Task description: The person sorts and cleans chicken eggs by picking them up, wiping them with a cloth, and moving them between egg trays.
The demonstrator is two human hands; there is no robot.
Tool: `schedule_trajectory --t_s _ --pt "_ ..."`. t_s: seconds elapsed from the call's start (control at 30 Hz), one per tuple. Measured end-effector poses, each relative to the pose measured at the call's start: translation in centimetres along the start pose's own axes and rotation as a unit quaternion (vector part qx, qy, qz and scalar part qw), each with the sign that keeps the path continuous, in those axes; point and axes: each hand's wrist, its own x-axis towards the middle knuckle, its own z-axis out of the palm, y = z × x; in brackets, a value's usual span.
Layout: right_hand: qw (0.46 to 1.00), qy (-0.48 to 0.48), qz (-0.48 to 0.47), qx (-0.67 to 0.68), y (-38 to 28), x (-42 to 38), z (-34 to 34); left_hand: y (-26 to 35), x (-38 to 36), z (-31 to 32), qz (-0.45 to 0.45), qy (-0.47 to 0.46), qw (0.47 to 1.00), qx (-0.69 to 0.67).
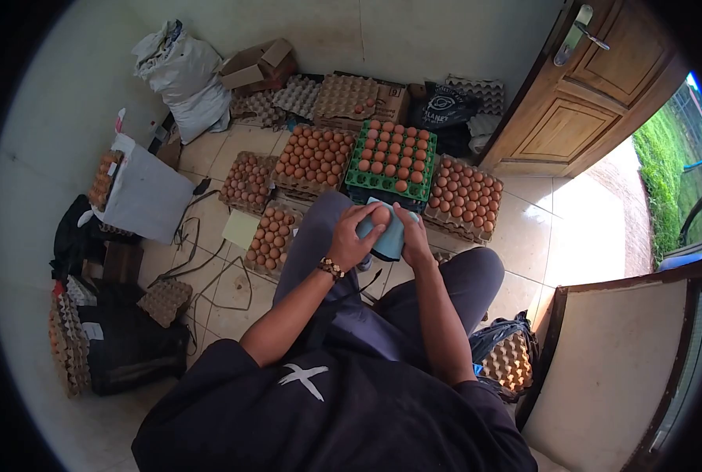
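In front of my knees, my left hand (356,236) is closed around a brown egg (381,215). Closed on the edge of a light blue cloth (389,242) is my right hand (413,234); the cloth lies against the egg between both hands. Just beyond them stands a green plastic egg tray (353,175) with rows of brown eggs, and some of its nearest cups hold no egg. Cardboard trays of eggs sit to its left (313,157) and right (466,197). Another egg tray (271,238) lies on the floor by my left knee.
A white sack (186,82) and an open cardboard box (258,65) lean near the back wall. To the right is an open wooden door (591,102). Loose straps (221,275) lie on the tiles at left. A black bag (135,346) lies near the left wall.
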Motion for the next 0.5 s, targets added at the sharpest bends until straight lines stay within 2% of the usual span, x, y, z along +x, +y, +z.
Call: schedule_trajectory --t_s 0.07,0.13,0.23,0.27,0.33,0.37,0.43,0.5 --pt "0.998 0.001 0.053 0.035 -0.5 -0.2 -0.2 -0.6 0.3 -0.1 -0.112 -0.016 0.969 -0.220" --pt "0.998 0.017 0.051 0.029 -0.8 -0.4 -0.6 -1.0 0.7 -0.7 -0.193 -0.032 0.894 -0.403" --pt "0.998 0.025 0.031 0.055 -1.3 -0.2 -1.4 -2.2 1.1 -2.1 -0.260 -0.053 0.766 -0.586" --pt "0.997 0.028 0.025 0.066 -1.6 -0.2 -1.6 -2.2 1.3 -2.5 -0.253 -0.053 0.753 -0.605" --pt "0.996 0.051 0.003 0.080 -2.0 -0.1 -1.8 -2.8 1.5 -3.0 -0.247 -0.067 0.687 -0.680" --pt "0.995 0.033 -0.011 0.089 -2.5 -0.4 -1.5 -3.1 1.6 -3.1 -0.243 -0.073 0.650 -0.716" --pt "0.994 -0.005 -0.040 0.106 -3.7 -1.0 -0.8 -3.2 1.7 -3.3 -0.231 -0.083 0.625 -0.741" --pt "0.994 -0.055 -0.019 0.088 -3.5 -0.3 -2.3 -2.3 1.9 -3.9 -0.214 -0.106 0.612 -0.754"
